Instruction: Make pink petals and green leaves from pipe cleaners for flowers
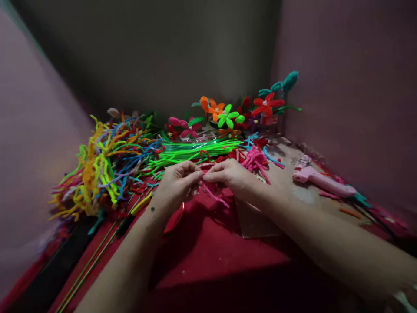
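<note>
My forearms [127, 252] reach in from the near edge over the red cloth [221, 256]. At the centre my left hand [179, 182] and right hand [231, 174] meet, thumbs and fingertips pinching a pink fuzzy stem [215, 198], its loose end trailing near and right. Just beyond lie green stems [202, 150]; farther, fuzzy flowers [228, 116]. A many-coloured bundle [106, 163] sits left, a pink tool [327, 182] right.

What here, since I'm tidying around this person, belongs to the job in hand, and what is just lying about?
In the job, it seems:
left hand
right hand
pink fuzzy strip at their fingertips

Apparently just lying about:
multicoloured strip pile
bright green strips
pink bundle, possibly spare material
pink tool
green flower
</note>
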`<state>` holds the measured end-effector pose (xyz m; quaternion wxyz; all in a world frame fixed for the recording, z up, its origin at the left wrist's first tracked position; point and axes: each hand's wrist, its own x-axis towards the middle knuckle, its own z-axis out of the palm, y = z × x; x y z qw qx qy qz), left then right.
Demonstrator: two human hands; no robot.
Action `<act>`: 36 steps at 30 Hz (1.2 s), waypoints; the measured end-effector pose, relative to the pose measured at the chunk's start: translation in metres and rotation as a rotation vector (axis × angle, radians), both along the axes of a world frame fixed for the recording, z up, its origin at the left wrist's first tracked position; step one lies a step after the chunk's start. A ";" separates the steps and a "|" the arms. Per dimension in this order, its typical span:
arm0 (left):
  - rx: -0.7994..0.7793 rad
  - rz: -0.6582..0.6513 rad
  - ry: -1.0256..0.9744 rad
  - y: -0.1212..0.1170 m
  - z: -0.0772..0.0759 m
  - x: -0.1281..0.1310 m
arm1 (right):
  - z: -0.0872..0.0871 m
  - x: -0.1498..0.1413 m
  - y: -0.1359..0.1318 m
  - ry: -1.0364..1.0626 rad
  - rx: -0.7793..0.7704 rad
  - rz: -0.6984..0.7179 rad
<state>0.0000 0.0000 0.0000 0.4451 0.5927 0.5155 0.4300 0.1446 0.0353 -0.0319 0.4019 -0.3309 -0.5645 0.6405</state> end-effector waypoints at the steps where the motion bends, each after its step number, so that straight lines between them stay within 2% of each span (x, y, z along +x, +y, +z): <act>1: 0.009 0.021 0.006 0.000 0.000 0.001 | -0.001 0.000 0.000 -0.010 0.021 0.001; 5: 0.055 0.080 0.044 -0.001 0.000 0.005 | -0.003 0.000 -0.001 -0.044 0.064 0.031; 10: 0.135 0.106 0.073 0.001 -0.006 0.004 | 0.000 -0.003 -0.004 -0.068 -0.050 0.058; 12: 0.145 0.117 0.041 0.003 -0.007 0.002 | 0.000 -0.004 -0.004 -0.084 -0.041 0.054; 18: -0.064 0.001 -0.164 0.007 -0.011 -0.006 | 0.002 -0.002 -0.006 -0.062 0.011 0.081; 24: 0.008 0.178 -0.263 0.007 -0.014 -0.001 | -0.001 -0.008 -0.010 -0.020 -0.022 0.072; 28: 0.084 0.253 -0.228 0.007 -0.012 -0.001 | -0.005 -0.012 -0.015 0.035 -0.017 0.025; 31: 0.093 0.210 -0.203 0.008 -0.010 -0.004 | -0.005 -0.012 -0.017 0.048 -0.027 0.023; 36: -0.083 0.017 -0.369 0.010 -0.006 -0.010 | -0.003 -0.009 -0.015 0.064 -0.048 0.075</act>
